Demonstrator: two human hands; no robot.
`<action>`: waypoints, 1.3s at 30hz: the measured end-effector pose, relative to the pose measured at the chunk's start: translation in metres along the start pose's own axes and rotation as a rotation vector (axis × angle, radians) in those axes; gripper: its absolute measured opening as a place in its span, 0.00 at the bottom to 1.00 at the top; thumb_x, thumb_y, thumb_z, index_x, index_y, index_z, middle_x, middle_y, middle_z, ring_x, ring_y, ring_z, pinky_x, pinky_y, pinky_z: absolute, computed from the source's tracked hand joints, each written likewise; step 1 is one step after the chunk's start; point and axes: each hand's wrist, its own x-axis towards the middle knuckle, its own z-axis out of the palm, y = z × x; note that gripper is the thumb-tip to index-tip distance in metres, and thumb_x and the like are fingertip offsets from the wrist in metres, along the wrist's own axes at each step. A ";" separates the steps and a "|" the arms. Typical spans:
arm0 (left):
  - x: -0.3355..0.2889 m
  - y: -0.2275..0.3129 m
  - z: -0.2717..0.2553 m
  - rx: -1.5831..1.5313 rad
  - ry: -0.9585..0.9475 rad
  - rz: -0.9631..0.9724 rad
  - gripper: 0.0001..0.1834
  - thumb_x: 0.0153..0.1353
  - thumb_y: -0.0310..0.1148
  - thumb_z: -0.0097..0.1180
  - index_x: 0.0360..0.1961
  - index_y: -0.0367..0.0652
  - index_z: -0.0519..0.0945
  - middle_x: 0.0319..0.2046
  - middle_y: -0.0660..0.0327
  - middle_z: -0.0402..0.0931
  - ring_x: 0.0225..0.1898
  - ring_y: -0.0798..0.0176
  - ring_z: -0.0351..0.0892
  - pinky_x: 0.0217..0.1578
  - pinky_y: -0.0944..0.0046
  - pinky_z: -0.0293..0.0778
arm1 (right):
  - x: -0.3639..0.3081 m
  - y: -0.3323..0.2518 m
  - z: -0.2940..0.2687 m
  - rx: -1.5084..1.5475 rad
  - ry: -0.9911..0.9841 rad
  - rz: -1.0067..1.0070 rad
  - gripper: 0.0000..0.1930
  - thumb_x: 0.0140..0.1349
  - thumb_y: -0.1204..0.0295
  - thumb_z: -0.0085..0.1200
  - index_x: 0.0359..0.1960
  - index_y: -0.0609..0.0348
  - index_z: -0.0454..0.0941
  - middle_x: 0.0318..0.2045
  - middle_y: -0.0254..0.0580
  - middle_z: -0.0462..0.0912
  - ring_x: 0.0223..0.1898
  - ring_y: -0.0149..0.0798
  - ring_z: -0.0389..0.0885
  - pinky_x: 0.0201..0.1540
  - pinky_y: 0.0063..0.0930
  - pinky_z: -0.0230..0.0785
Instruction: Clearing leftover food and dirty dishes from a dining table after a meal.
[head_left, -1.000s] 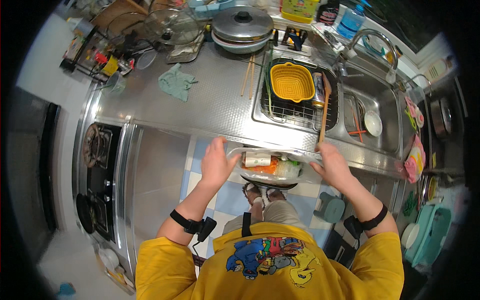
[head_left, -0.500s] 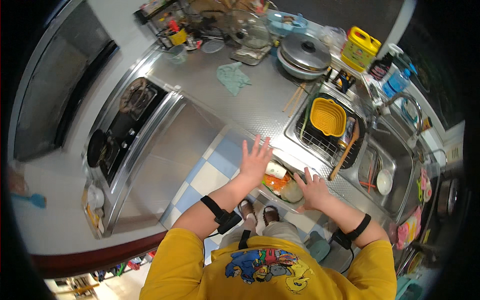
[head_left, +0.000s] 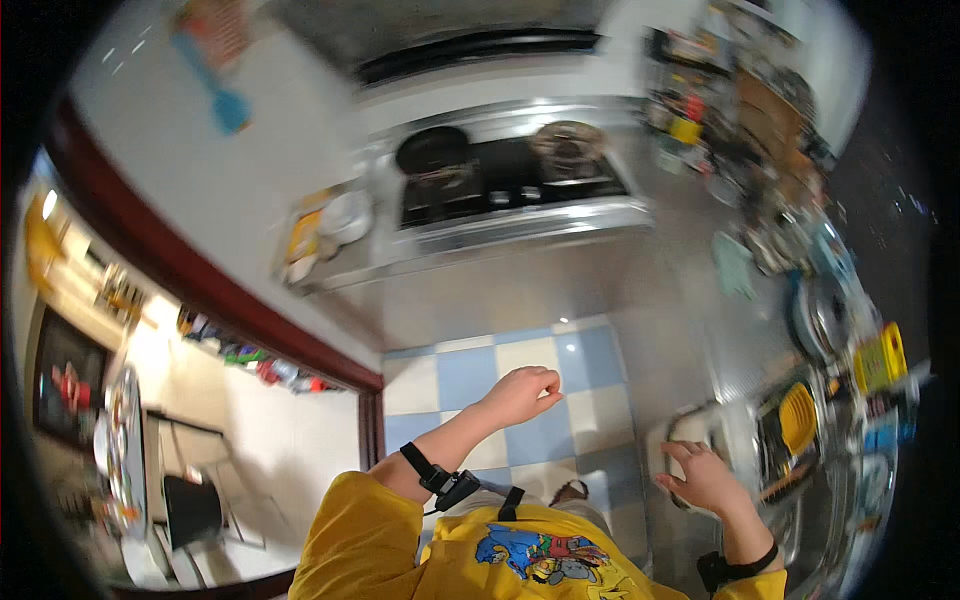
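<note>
My left hand (head_left: 524, 396) is in mid-air above the checkered floor, fingers curled in and thumb alongside, with nothing showing in it. To the right, my right hand (head_left: 708, 478) has its fingers apart, close to the front edge of the steel counter (head_left: 660, 330). Beside its fingertips is a pale, dark-rimmed shape (head_left: 690, 432), too blurred to name. The container of food seen before cannot be made out clearly.
A two-burner stove (head_left: 510, 180) with a black pan (head_left: 434, 150) stands ahead. White bowls (head_left: 346, 216) sit left of it. On the right are a yellow basket (head_left: 798, 418) and a lidded pot (head_left: 822, 315). A dark red door frame (head_left: 371, 430) is at left.
The view has swung left toward the stove and doorway. My left hand has left the food container's side and curled its fingers. My right hand remains by the counter, fingers apart.
</note>
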 end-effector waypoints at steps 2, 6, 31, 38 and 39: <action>-0.070 -0.051 -0.039 -0.009 0.117 -0.139 0.09 0.57 0.36 0.57 0.30 0.42 0.74 0.30 0.56 0.76 0.36 0.51 0.76 0.37 0.55 0.71 | 0.053 -0.044 0.008 0.023 -0.178 -0.019 0.28 0.58 0.57 0.55 0.57 0.61 0.67 0.53 0.55 0.73 0.54 0.60 0.70 0.56 0.44 0.64; -0.229 -0.129 -0.101 0.036 0.338 -0.418 0.09 0.57 0.35 0.57 0.30 0.41 0.75 0.28 0.56 0.77 0.34 0.50 0.76 0.36 0.54 0.72 | 0.168 -0.177 0.026 -0.013 -0.350 -0.238 0.29 0.61 0.55 0.52 0.58 0.60 0.65 0.54 0.57 0.72 0.55 0.59 0.68 0.59 0.43 0.61; -0.816 -0.225 -0.212 -0.097 1.577 -1.583 0.14 0.62 0.39 0.52 0.35 0.39 0.80 0.31 0.50 0.79 0.34 0.51 0.79 0.36 0.58 0.73 | 0.464 -1.034 0.377 0.121 -0.943 -1.727 0.07 0.49 0.79 0.44 0.20 0.62 0.75 0.25 0.49 0.75 0.31 0.49 0.76 0.37 0.37 0.70; -0.969 -0.312 -0.304 -0.063 1.588 -1.602 0.13 0.60 0.38 0.55 0.36 0.39 0.81 0.31 0.52 0.80 0.34 0.53 0.80 0.37 0.60 0.75 | 0.494 -1.215 0.460 0.097 -0.990 -1.698 0.08 0.51 0.79 0.43 0.22 0.61 0.76 0.26 0.48 0.77 0.32 0.47 0.76 0.38 0.35 0.70; -0.993 -0.328 -0.323 -0.047 1.597 -1.595 0.12 0.60 0.38 0.55 0.36 0.39 0.81 0.31 0.52 0.80 0.34 0.53 0.80 0.36 0.60 0.75 | 0.504 -1.245 0.468 0.089 -0.993 -1.698 0.08 0.51 0.78 0.42 0.23 0.61 0.77 0.26 0.49 0.77 0.32 0.49 0.77 0.39 0.36 0.70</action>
